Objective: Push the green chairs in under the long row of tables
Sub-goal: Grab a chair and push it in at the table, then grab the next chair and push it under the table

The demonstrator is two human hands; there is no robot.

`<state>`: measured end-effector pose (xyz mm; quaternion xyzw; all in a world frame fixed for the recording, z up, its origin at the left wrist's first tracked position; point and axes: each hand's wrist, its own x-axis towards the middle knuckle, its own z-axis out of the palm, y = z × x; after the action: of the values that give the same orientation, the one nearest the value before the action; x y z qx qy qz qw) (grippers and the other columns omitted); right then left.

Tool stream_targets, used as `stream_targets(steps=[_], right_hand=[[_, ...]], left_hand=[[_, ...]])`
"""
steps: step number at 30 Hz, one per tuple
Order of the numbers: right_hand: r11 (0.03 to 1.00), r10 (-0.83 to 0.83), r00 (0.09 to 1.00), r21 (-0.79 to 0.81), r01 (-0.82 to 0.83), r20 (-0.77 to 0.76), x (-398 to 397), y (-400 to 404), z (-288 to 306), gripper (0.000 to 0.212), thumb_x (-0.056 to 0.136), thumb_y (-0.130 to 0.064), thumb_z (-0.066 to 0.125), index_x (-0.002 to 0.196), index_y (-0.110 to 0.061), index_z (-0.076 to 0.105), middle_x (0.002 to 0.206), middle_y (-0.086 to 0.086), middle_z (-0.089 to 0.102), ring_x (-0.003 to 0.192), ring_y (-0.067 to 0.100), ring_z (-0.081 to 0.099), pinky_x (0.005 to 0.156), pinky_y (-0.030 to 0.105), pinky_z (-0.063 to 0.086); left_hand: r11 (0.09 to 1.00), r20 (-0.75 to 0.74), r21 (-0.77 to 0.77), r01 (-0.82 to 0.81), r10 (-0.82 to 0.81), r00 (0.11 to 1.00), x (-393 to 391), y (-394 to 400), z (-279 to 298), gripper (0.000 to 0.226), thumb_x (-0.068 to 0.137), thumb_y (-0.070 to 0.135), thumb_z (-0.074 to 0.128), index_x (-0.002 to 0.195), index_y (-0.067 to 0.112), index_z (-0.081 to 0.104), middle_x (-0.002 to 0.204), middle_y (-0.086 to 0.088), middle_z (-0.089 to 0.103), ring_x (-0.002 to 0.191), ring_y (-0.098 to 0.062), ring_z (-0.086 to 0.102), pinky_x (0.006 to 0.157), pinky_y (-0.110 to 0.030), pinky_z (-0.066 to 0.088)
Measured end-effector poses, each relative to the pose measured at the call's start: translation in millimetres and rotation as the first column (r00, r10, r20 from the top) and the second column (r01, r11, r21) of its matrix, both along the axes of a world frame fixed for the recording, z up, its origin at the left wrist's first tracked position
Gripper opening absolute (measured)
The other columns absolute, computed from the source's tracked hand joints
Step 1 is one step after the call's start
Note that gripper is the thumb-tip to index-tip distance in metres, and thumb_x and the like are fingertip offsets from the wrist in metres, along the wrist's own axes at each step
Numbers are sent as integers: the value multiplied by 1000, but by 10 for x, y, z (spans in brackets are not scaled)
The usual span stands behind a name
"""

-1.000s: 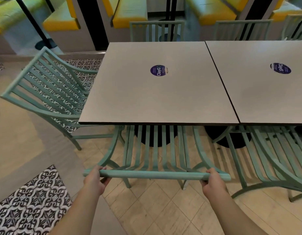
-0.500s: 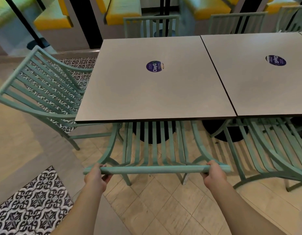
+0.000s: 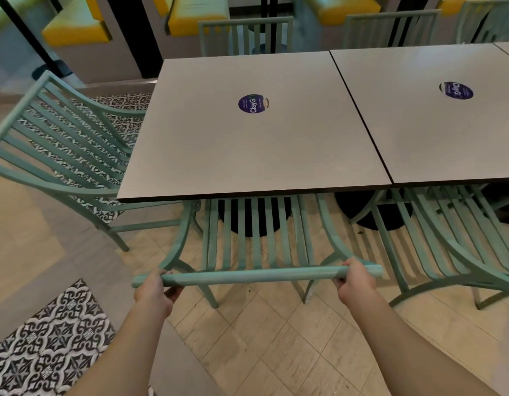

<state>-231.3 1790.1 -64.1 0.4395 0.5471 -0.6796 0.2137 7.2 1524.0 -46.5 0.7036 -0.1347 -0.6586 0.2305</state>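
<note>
we count six pale green slatted metal chairs and two full grey square tabletops, with the corner of a third at the right edge. the near green slatted chair (image 3: 256, 238) has a round top rail and vertical back slats; its seat lies under the left grey tabletop (image 3: 247, 155), its back faces us, and the rail runs left to right along the table edge. our left hand (image 3: 154, 292) and right hand (image 3: 356, 284) each clench that rail near its ends. a second chair (image 3: 61, 155) stands angled at the table's left end.
</note>
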Motion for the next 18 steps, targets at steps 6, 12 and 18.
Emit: stream_targets(steps=[6, 12, 18], right_hand=[[1000, 21, 999, -15, -22, -34, -30, 10, -2, 46, 84, -6, 60, 128, -6, 46, 119, 16, 54, 104, 30, 58, 91, 44, 53], [963, 232, 972, -130, -235, -37, 26, 207, 40, 45, 85, -14, 68, 123, -6, 46, 103, 15, 54, 92, 33, 61, 83, 41, 55], [884, 379, 912, -229, -408, -158, 155, 801, 276, 49, 95, -26, 56, 139, -12, 39, 140, 19, 43, 108, 32, 57, 90, 43, 49]], left_hand=[[993, 37, -28, 113, -112, 993, -17, 28, 58, 47, 87, 22, 70, 126, 6, 49, 112, -18, 60, 86, -35, 66, 68, -43, 59], [903, 20, -37, 428, -428, 904, -39, 515, 216, 41, 93, 31, 62, 124, 7, 50, 116, -18, 56, 97, -43, 60, 63, -49, 56], [751, -39, -48, 658, -660, 750, -144, 1125, 201, 66, 94, 43, 57, 145, 8, 36, 133, -16, 53, 109, -40, 58, 92, -50, 47]])
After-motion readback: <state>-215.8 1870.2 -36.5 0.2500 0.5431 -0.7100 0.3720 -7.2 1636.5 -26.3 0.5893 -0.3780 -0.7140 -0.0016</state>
